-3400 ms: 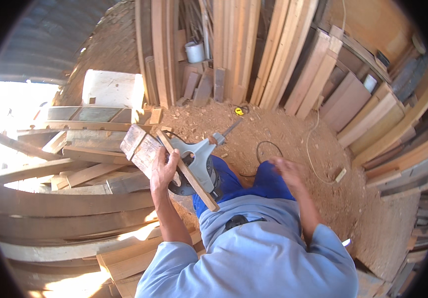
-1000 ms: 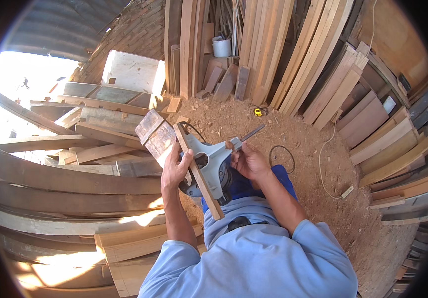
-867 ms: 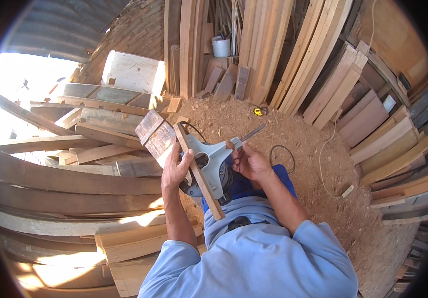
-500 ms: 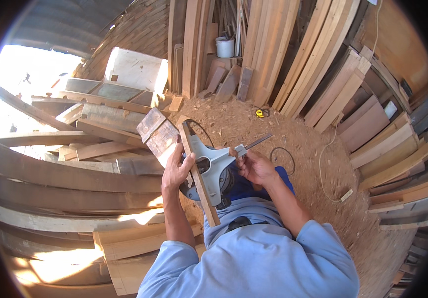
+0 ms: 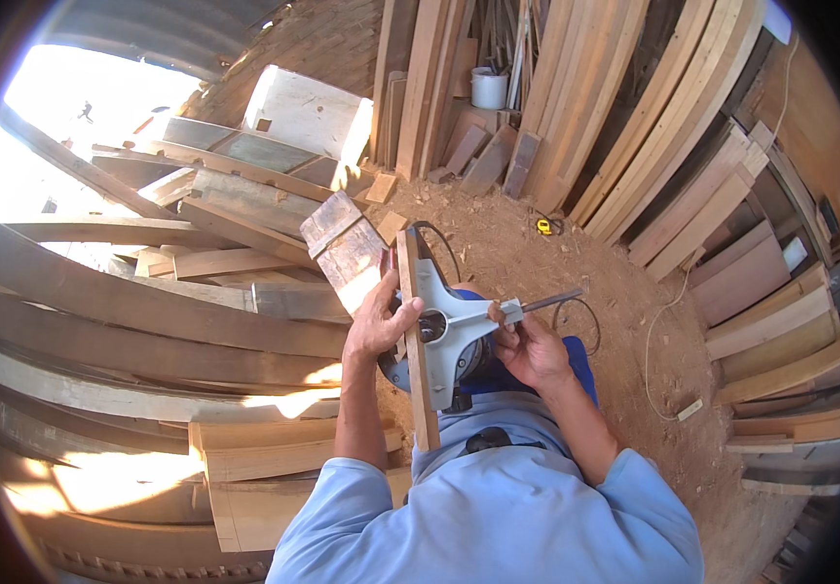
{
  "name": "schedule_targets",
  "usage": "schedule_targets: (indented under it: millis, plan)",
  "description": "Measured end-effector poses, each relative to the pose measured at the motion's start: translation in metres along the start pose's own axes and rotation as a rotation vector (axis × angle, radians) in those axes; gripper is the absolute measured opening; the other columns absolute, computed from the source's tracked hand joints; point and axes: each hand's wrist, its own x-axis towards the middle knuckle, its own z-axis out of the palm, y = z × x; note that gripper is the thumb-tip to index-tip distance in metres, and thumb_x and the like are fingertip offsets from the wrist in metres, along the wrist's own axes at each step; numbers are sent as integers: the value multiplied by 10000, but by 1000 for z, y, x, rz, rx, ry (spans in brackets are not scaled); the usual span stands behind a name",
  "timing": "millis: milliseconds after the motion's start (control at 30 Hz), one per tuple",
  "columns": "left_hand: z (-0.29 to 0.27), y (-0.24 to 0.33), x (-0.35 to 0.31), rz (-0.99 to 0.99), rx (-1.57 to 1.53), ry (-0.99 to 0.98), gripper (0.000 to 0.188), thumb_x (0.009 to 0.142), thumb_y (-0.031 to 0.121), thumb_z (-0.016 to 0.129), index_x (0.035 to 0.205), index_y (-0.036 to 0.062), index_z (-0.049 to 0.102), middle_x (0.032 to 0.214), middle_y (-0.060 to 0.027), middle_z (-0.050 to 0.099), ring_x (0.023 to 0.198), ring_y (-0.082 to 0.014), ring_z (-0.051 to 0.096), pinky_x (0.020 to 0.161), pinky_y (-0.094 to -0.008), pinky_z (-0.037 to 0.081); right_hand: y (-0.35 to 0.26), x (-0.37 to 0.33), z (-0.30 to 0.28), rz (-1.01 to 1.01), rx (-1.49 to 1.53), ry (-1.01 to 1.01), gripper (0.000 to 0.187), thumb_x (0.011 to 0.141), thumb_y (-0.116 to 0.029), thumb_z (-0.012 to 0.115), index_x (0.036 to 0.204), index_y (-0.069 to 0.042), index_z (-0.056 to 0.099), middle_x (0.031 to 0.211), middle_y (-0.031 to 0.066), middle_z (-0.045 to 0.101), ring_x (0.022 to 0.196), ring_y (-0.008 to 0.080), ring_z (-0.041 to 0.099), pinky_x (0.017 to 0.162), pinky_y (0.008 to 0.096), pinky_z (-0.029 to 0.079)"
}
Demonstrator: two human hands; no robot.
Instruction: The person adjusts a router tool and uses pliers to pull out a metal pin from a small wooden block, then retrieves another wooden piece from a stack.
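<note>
A power tool with a light grey three-armed base [image 5: 454,326] rests at my lap, its dark motor body mostly hidden beneath. Along the base's left side runs a narrow wooden strip [image 5: 417,370], standing nearly upright in view. My left hand [image 5: 377,319] is closed round the strip's left side, thumb against it and fingertips partly hidden. At the base's right arm, my right hand [image 5: 537,355] is closed, with thumb and fingers at the clamp end. A dark metal rod [image 5: 554,300] sticks out from that end, pointing right. What the right fingertips press is partly hidden.
A worn wooden board [image 5: 342,243] lies just beyond my left hand. Stacked planks [image 5: 147,331] fill the left, and upright boards [image 5: 576,107] lean at the back. A yellow tape measure [image 5: 543,227] and a pale cord [image 5: 648,360] lie on the dirt floor [image 5: 624,292].
The whole view has shifted, so the surroundings sit further right. The tool has turned slightly, and its wooden strip is more upright in view. Both hands keep their hold.
</note>
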Motion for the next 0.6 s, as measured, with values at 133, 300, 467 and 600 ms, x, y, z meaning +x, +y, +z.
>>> schedule_targets:
  millis: [133, 300, 467, 600]
  plan:
    - [-5, 2, 5, 27, 53, -26, 527, 870, 455, 668, 1053, -29, 570, 886, -157, 552, 847, -244, 489, 782, -383, 449, -9, -4, 7, 19, -196, 102, 374, 1042, -447, 543, 1093, -90, 642, 865, -20, 619, 755, 94, 539, 680, 281, 463]
    - [-5, -17, 10, 110, 55, 4, 509, 863, 438, 661, 1013, -34, 543, 858, -169, 505, 808, -271, 451, 745, -401, 422, -6, 4, 14, -103, -293, 57, 395, 1045, -473, 526, 1104, -99, 638, 854, -22, 613, 782, 100, 572, 716, 301, 489]
    - [-6, -21, 7, 105, 50, -30, 488, 857, 418, 648, 988, -34, 520, 845, -180, 483, 792, -290, 430, 730, -412, 405, 6, -3, 21, -93, -117, 50, 386, 1041, -468, 537, 1033, -93, 631, 992, 31, 691, 778, 75, 568, 689, 272, 481]
    - [-7, -10, 6, 75, 10, -40, 483, 849, 414, 648, 999, -29, 527, 850, -192, 502, 804, -304, 459, 744, -418, 412, 6, 1, 15, -110, -121, -15, 375, 1040, -466, 540, 981, -102, 607, 1114, 64, 714, 772, 56, 550, 662, 249, 464]
